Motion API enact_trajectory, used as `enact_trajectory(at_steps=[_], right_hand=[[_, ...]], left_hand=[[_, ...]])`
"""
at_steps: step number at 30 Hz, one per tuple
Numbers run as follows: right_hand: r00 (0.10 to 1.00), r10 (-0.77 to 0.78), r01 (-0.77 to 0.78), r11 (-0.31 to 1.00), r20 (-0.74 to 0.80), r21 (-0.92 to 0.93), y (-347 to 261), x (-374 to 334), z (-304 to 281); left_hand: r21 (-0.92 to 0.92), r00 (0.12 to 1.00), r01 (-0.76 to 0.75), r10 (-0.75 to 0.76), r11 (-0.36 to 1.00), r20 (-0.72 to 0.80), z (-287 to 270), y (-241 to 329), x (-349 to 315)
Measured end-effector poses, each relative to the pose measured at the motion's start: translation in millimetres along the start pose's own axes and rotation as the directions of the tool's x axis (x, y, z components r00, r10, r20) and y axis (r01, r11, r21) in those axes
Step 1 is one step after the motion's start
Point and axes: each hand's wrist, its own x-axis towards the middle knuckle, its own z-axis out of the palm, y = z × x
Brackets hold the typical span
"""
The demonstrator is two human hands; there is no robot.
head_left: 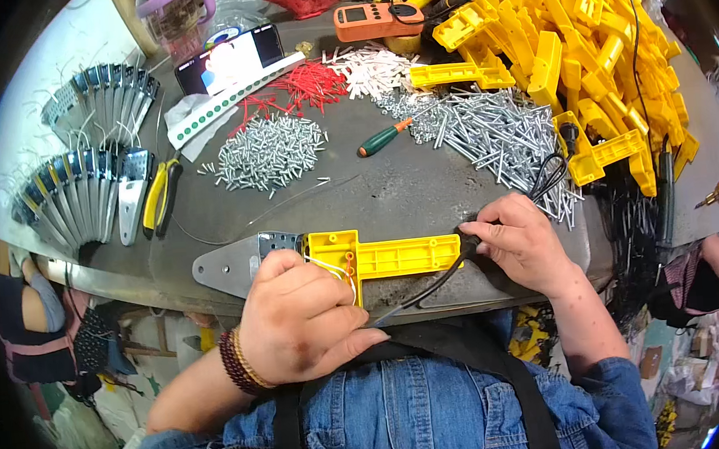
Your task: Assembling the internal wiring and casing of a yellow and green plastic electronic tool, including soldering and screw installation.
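Grey and scuffed, the surface (366,203) lies before you, and the yellow housing (408,256) sits near its closest edge; take that piece as the centre of your dial. Your left forearm rises from seven o'clock, wrist bent inward and knuckles up; your right comes in from four o'clock, its hand angled toward the piece. Your left hand (299,314) is at eight o'clock, fingers curled and thumb stretched out beside the lower stretch of the black cable (442,283); its fingertips are hidden, so you cannot tell what it grips. At three o'clock your right hand (520,241) pinches the cable's thick black part between thumb and fingers, at the housing's narrow end. The housing lies open side up, showing ribs and screw holes, with white wires (322,265) in its wide end; a tapered metal plate (226,269) adjoins that end at nine o'clock. Farther out, you have yellow-handled pliers (157,200) at ten, short screws (269,153) between ten and eleven, a screwdriver (384,138) at twelve, and long screws (496,138) between one and two, backed by heaped yellow parts (570,60).
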Motion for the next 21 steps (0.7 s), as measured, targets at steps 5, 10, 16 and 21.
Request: enact_trajectory(at_steps=[5, 10, 16, 21], right_hand=[[0.995, -0.021, 0.027, 0.997, -0.094, 0.068, 1.5, 5.5, -8.2], [0.997, 0.001, 0.003, 0.999, -0.083, 0.051, -13.0, 1.9, 6.0], [0.999, 0.011, -0.018, 0.985, -0.046, -0.173, -5.5, 2.1, 17.1], [0.996, 0.009, -0.022, 0.989, -0.087, -0.147, -7.0, -0.4, 22.4]], left_hand=[[0.086, 0.992, 0.099, -0.091, 0.991, -0.091, 13.3, -0.3, -3.1], [0.041, 0.972, 0.185, -0.177, 0.982, -0.151, 18.2, 4.8, -6.3], [0.196, 0.987, 0.160, -0.159, 0.967, -0.022, 14.0, 8.1, -5.7], [0.422, 0.936, 0.351, -0.319, 0.836, -0.148, 5.3, 12.0, 8.0]])
